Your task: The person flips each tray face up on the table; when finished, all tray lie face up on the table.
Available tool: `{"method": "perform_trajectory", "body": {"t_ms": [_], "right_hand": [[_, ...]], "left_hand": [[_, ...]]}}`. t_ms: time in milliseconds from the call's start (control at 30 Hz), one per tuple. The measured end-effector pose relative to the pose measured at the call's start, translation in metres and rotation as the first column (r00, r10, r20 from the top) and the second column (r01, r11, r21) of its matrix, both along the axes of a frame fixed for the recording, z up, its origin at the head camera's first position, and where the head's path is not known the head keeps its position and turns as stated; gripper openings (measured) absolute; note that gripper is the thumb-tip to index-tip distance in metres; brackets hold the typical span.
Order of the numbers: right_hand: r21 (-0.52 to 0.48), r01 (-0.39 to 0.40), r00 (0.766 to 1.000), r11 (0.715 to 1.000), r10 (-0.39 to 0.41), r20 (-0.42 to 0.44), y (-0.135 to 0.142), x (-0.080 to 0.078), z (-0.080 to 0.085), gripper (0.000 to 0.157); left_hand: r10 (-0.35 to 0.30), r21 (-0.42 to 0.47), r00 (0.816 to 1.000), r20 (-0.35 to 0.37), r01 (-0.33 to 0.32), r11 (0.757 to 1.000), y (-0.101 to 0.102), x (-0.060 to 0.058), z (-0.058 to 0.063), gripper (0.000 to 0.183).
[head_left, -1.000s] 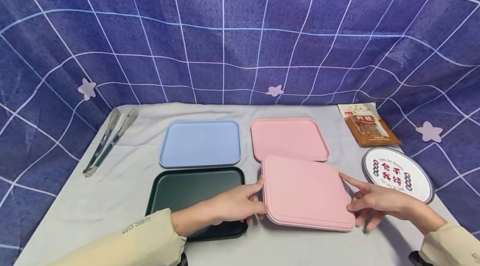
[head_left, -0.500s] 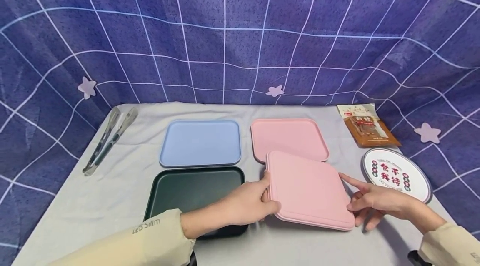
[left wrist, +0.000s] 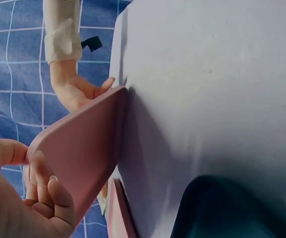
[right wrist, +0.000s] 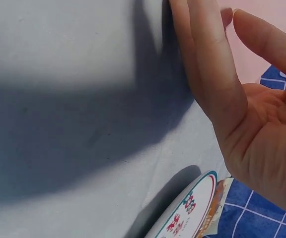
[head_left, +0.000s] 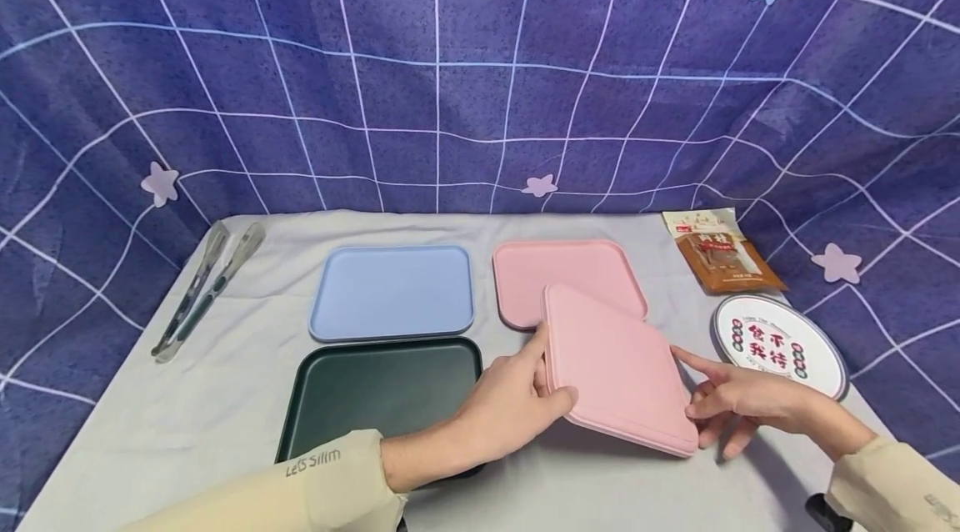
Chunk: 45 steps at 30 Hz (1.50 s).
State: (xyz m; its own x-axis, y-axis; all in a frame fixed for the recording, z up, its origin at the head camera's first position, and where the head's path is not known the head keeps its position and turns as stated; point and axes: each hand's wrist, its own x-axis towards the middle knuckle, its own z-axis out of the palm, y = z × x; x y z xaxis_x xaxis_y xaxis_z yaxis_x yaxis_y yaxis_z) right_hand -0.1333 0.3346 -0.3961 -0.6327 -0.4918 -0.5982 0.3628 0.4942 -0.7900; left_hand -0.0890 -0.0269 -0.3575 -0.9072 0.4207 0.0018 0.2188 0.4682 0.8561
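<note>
A flat pink rectangular tray (head_left: 618,373) with rounded corners is tilted, its left side raised off the cloth and its lower right corner down near it. My left hand (head_left: 506,403) grips the raised left edge, thumb at the near corner. In the left wrist view the tray (left wrist: 78,153) slants up from the cloth, its lower face showing. Fingers of my right hand (head_left: 742,399) touch the tray's right edge, index finger stretched along it. In the right wrist view that hand (right wrist: 227,99) has fairly straight fingers beside the pink surface, low over the cloth.
Behind lies another pink tray (head_left: 562,273), partly covered in this view. A blue tray (head_left: 393,294) and a dark green tray (head_left: 382,386) lie left, with tongs (head_left: 206,294) beyond. A brown food packet (head_left: 723,253) and a round white printed plate (head_left: 780,344) lie right.
My left hand has moved right and upward, raising the left side of the pink tray into a steeper tilt. The right hand has stayed at its right edge. The head view has shifted slightly.
</note>
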Motion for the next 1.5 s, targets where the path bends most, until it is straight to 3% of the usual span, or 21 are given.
{"method": "perform_trajectory", "body": {"t_ms": [267, 533, 633, 733, 833, 967, 1100, 1267, 1500], "right_hand": [[0.067, -0.024, 0.999, 0.997, 0.027, -0.046, -0.004, -0.007, 0.008, 0.100], [0.084, -0.040, 0.995, 0.996, 0.047, -0.084, -0.007, -0.002, 0.003, 0.099], [0.164, -0.032, 0.989, 0.986, 0.055, -0.135, -0.012, 0.000, 0.006, 0.101], [0.310, -0.032, 0.979, 0.950, 0.092, -0.182, -0.025, 0.002, 0.021, 0.104], [0.421, -0.049, 0.970, 0.906, 0.143, -0.196, -0.043, -0.002, 0.049, 0.104], [0.442, -0.088, 0.956, 0.893, 0.201, -0.215, -0.068, -0.016, 0.091, 0.096], [0.429, -0.119, 0.937, 0.895, 0.244, -0.251, -0.099, -0.026, 0.118, 0.085], [0.465, -0.104, 0.916, 0.879, 0.266, -0.299, -0.135, -0.034, 0.139, 0.083], [0.580, -0.123, 0.911, 0.806, 0.324, -0.257, -0.164, -0.047, 0.145, 0.082]], "left_hand": [[0.024, 0.013, 1.000, -0.018, -0.024, 1.000, 0.005, -0.001, 0.006, 0.093], [0.063, 0.049, 0.998, -0.016, -0.063, 0.997, 0.012, 0.004, 0.000, 0.093], [0.067, 0.063, 0.997, -0.034, -0.065, 0.996, 0.013, 0.004, -0.001, 0.091], [0.074, 0.067, 0.996, -0.053, -0.070, 0.995, 0.015, 0.003, 0.002, 0.086], [0.075, 0.080, 0.995, -0.063, -0.070, 0.994, 0.017, 0.001, 0.005, 0.081], [0.079, 0.100, 0.994, -0.070, -0.071, 0.992, 0.021, -0.001, 0.011, 0.078], [0.085, 0.106, 0.995, -0.047, -0.080, 0.991, 0.024, -0.001, 0.013, 0.078], [0.093, 0.108, 0.995, -0.026, -0.090, 0.990, 0.028, 0.001, 0.014, 0.078], [0.113, 0.114, 0.993, -0.016, -0.110, 0.987, 0.032, 0.004, 0.019, 0.074]]}}
